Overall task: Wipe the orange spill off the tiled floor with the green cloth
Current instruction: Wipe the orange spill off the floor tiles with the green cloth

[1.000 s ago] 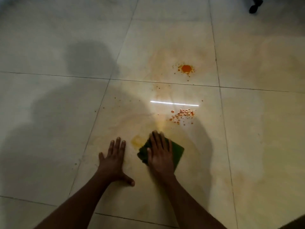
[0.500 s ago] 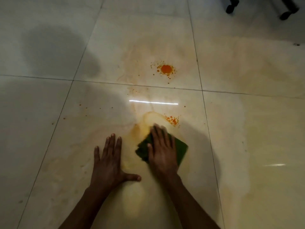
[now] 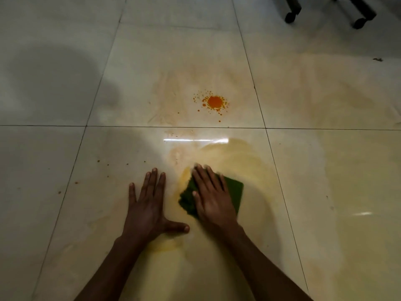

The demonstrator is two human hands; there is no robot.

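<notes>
Green cloth (image 3: 233, 192) pressed flat on tiled floor (image 3: 54, 159), lower centre, under right hand (image 3: 213, 200), fingers straight. Left hand (image 3: 148, 205) laid flat, fingers spread, beside cloth. Orange spill (image 3: 214, 102) seen upper centre.

We kneel over a glossy floor of large cream tiles (image 3: 54, 170) with thin dark grout lines. On it lies a round orange spill (image 3: 215, 102) ringed by small droplets, on the far tile. Nearer us a folded green cloth (image 3: 233, 190) lies flat amid a pale yellow smear (image 3: 245, 161). Tiny orange specks (image 3: 99, 161) dot the left. Two dark castor wheels (image 3: 290, 17) stand at the far right.
</notes>
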